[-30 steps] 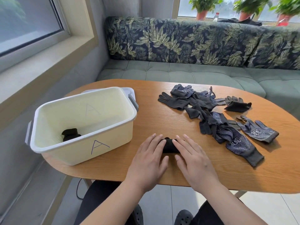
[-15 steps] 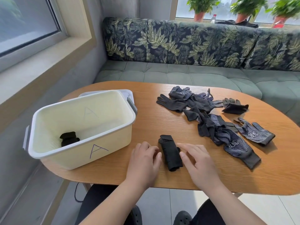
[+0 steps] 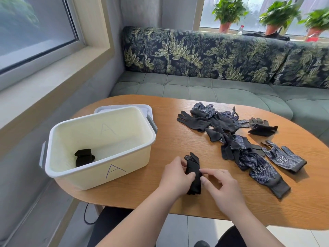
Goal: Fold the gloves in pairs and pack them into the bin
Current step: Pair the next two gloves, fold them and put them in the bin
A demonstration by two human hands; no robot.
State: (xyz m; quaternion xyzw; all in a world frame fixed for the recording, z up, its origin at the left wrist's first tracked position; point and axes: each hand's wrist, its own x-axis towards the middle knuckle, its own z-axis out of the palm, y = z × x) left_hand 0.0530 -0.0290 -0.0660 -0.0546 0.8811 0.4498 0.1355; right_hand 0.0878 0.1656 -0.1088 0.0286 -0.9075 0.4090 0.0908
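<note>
A folded black glove pair lies lengthwise on the wooden table near its front edge. My left hand grips its left side with curled fingers, and my right hand pinches its right edge. To the left stands a cream bin marked "A", holding one folded black pair. A loose heap of black and dotted blue gloves is spread over the table's right half.
A folded dark pair lies apart at the back right of the heap. The bin's lid sits behind the bin. A leaf-patterned sofa runs behind the table, and a window sill on the left.
The hands went from pressing flat on the folded pair to drawing back, then closed in and took hold of it from both sides. The camera view tilted slightly upward.
</note>
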